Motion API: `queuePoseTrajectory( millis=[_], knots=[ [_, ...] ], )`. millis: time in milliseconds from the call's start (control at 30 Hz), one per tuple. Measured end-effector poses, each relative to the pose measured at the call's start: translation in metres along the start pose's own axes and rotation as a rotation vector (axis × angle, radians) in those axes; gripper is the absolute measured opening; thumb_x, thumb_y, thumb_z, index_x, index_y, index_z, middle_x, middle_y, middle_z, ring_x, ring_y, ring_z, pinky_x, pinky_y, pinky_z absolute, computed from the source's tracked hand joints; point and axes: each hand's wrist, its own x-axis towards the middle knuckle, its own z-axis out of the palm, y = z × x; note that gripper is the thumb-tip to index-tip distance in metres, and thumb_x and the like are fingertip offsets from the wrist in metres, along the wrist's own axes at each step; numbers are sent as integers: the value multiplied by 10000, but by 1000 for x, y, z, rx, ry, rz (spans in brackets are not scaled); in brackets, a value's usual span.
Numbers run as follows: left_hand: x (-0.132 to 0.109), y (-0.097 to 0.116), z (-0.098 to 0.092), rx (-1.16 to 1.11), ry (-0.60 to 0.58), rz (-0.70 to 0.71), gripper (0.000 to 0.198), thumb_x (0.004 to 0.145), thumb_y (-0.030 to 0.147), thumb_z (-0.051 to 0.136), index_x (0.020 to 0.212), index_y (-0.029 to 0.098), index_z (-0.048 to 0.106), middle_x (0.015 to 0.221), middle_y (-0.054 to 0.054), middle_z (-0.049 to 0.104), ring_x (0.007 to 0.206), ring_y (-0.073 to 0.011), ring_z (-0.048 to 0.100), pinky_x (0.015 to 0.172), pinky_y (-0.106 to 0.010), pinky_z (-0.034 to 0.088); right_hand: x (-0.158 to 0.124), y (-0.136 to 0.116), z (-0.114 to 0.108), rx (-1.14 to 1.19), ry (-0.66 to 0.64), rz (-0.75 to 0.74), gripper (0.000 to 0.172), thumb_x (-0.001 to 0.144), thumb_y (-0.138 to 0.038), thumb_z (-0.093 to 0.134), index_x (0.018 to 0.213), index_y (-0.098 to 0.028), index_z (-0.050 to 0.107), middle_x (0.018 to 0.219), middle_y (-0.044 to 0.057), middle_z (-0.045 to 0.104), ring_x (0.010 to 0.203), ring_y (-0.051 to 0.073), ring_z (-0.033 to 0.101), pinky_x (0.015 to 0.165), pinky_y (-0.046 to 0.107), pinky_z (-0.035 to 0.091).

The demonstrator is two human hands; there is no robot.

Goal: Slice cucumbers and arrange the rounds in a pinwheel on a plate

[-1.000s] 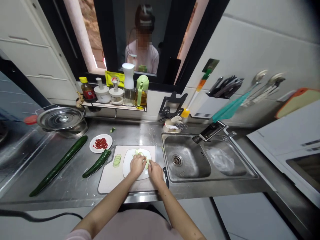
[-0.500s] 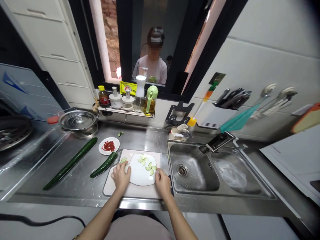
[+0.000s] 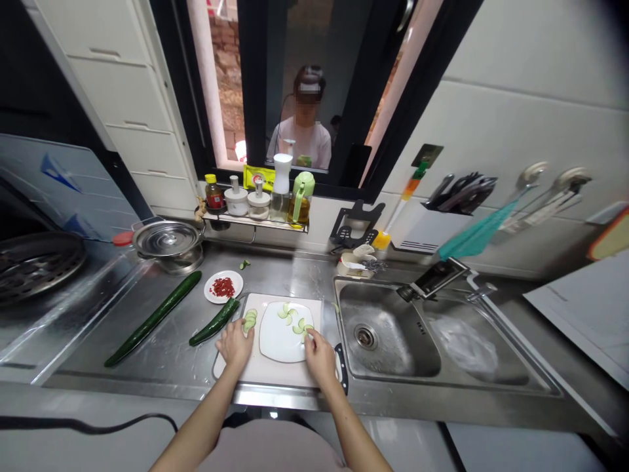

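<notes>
A white plate (image 3: 280, 344) lies on a white cutting board (image 3: 268, 375) at the counter's front edge. Several cucumber slices (image 3: 291, 316) curve along the plate's far right rim. My left hand (image 3: 234, 345) rests on the board left of the plate, fingers spread, tips touching a small stack of cucumber slices (image 3: 249, 321). My right hand (image 3: 319, 358) is at the plate's right edge, fingertips pinched on a cucumber slice (image 3: 307, 329). A half cucumber (image 3: 215, 322) lies just left of the board.
A black knife handle (image 3: 343, 369) sticks out by my right wrist. A whole cucumber (image 3: 154, 317), a saucer of red chilli (image 3: 223, 287) and a lidded pot (image 3: 168, 240) are to the left. The sink (image 3: 393, 337) is right of the board. A person shows in the window (image 3: 304, 134).
Both hands left the middle of the plate. My left hand went to the slices on the board, my right to the plate's right edge. The camera tilted down and moved left.
</notes>
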Motion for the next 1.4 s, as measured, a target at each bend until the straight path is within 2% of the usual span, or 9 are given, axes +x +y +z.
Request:
queuePoseTrajectory(
  millis=[200, 400, 533, 833, 967, 1067, 1167, 1267, 1400],
  knots=[
    [0, -1, -1, -30, -12, 29, 360, 830, 448, 549, 1130, 261, 620, 1161, -101, 618, 1101, -314, 535, 906, -456, 374, 0, 2, -2, 18, -15, -3, 399, 925, -314, 379, 1168, -177, 665, 1102, 88, 707, 955, 199, 656, 878, 279, 471],
    [3, -2, -1, -59, -24, -2, 410, 822, 512, 554, 1132, 252, 613, 1138, -107, 620, 1080, -312, 549, 902, -450, 391, -1, 3, -1, -6, -23, -2, 377, 920, -294, 401, 1158, -175, 668, 1080, 85, 713, 956, 193, 657, 873, 270, 464],
    [7, -3, 0, -53, -35, -8, 328, 867, 441, 503, 1096, 242, 630, 1113, -111, 616, 1057, -304, 560, 883, -440, 400, 0, 2, 1, -2, -25, -1, 372, 924, -299, 405, 1153, -177, 672, 1066, 81, 719, 957, 190, 661, 872, 262, 466],
    [9, 0, -1, -92, -40, -2, 201, 838, 306, 557, 997, 226, 649, 1034, -82, 674, 1044, -284, 571, 902, -408, 376, 2, 0, 7, 26, -53, -13, 375, 914, -283, 413, 1153, -160, 676, 1074, 95, 714, 974, 202, 659, 876, 269, 463],
    [7, 1, -5, -169, -31, -12, 245, 829, 242, 548, 1046, 235, 660, 967, -74, 704, 1032, -281, 589, 903, -406, 369, 6, -3, 7, 43, -39, -41, 354, 905, -261, 425, 1132, -169, 681, 1103, 93, 706, 1000, 207, 650, 880, 273, 452],
    [5, 3, -10, -247, -17, -13, 259, 822, 264, 557, 1047, 236, 683, 981, -78, 711, 1034, -292, 592, 883, -406, 380, 10, -8, 6, 69, -34, -55, 335, 899, -261, 439, 1116, -184, 682, 1060, 80, 714, 927, 198, 655, 828, 268, 457],
    [5, 14, -18, -421, -56, 30, 233, 799, 300, 583, 977, 223, 713, 926, -58, 717, 917, -244, 622, 816, -348, 416, 15, -18, 4, 99, -53, -74, 321, 888, -274, 464, 1105, -180, 681, 951, 75, 715, 819, 189, 643, 766, 272, 458],
    [5, 35, -32, -704, -187, 127, 254, 756, 342, 619, 922, 180, 722, 813, -40, 702, 726, -171, 600, 709, -280, 439, 22, -32, 0, 151, -75, -117, 326, 879, -295, 487, 1111, -159, 671, 860, 74, 687, 799, 194, 619, 755, 290, 456],
    [-2, 67, -59, -954, -327, 316, 288, 682, 377, 690, 865, 157, 722, 745, -31, 669, 669, -140, 554, 658, -253, 431, 35, -52, -7, 307, -84, -253, 305, 869, -347, 526, 1095, -186, 652, 936, 67, 674, 845, 184, 598, 794, 301, 453]
  ],
)
